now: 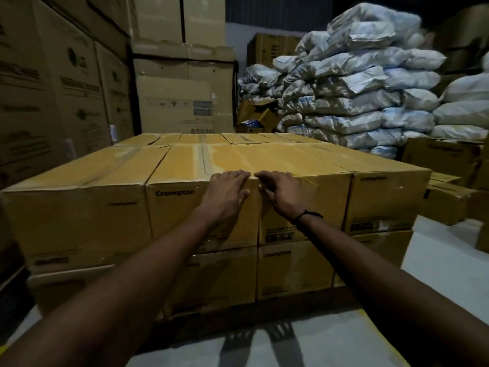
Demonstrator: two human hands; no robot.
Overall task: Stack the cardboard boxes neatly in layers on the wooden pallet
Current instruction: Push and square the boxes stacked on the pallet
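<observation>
A stack of yellow-brown cardboard boxes [185, 165] stands in front of me in at least three layers, taped along the tops and printed "Crompton". My left hand [227, 190] lies flat against the upper front edge of the middle top box [180, 213], fingers straight. My right hand [281, 192] presses on the neighbouring top box [317, 197] just right of the seam, fingers over its top edge. Both hands meet at the gap between these two boxes. The pallet under the stack is hidden in shadow.
Tall brown cartons [53, 88] wall in the left side and back. Piled white sacks [357, 88] rise at the back right. More Crompton boxes [447, 200] sit on the floor at right. Grey floor [436, 263] shows beside and before the stack.
</observation>
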